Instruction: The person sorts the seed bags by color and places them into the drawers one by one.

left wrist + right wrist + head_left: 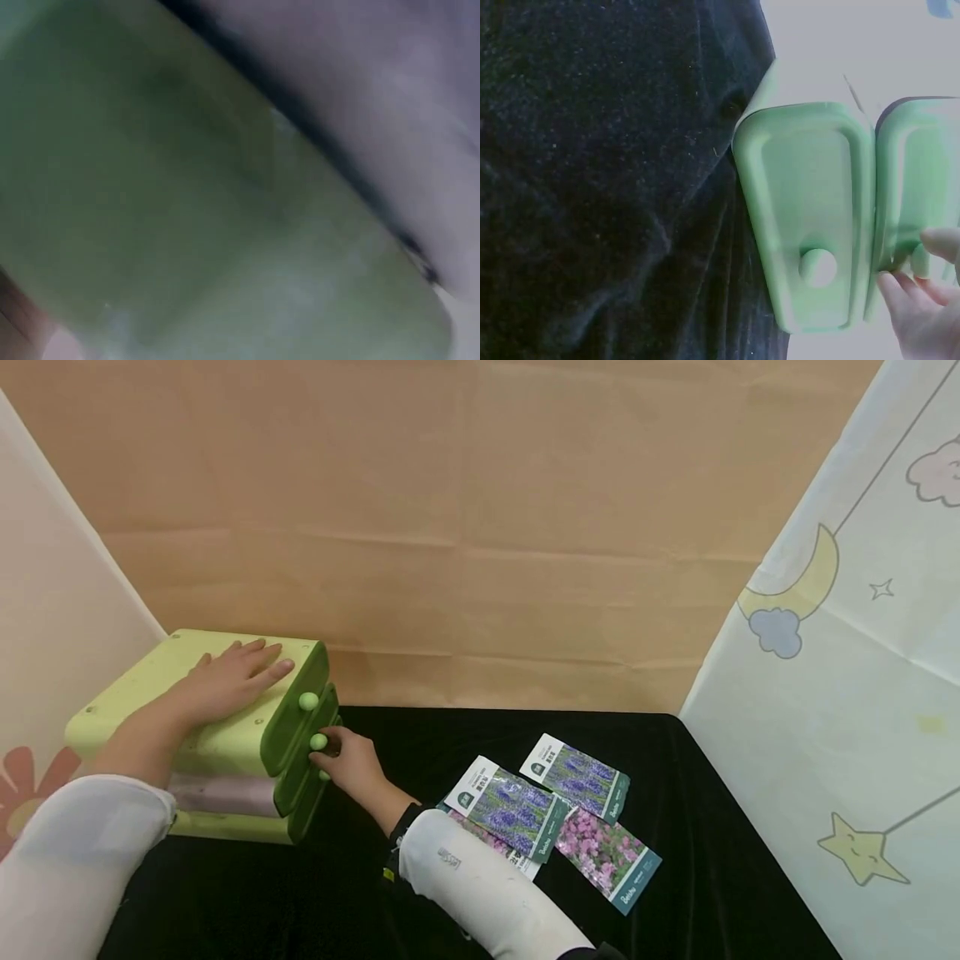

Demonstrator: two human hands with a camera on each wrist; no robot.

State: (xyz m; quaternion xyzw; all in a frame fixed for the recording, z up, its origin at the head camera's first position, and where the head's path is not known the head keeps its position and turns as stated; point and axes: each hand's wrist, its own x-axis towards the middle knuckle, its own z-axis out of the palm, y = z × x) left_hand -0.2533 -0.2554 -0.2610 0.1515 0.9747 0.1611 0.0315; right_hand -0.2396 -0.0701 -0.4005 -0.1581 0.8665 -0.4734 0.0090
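Note:
A green drawer box [150,681] stands at the left in the head view. My left hand [225,683] lies flat on its top, fingers spread. My right hand [356,767] pinches the round knob [318,742] of the middle drawer; in the right wrist view thumb and fingers of that hand [926,307] are around the knob [921,260]. Another drawer front with its knob [818,268] is beside it, untouched. The left wrist view shows the blurred green box surface [187,195] close up.
Several flower-picture packets [513,810] lie partly overlapping on the black cloth [712,860], right of the box. Brown paper [465,527] hangs behind; a white sheet with moon and star prints [840,693] is at the right.

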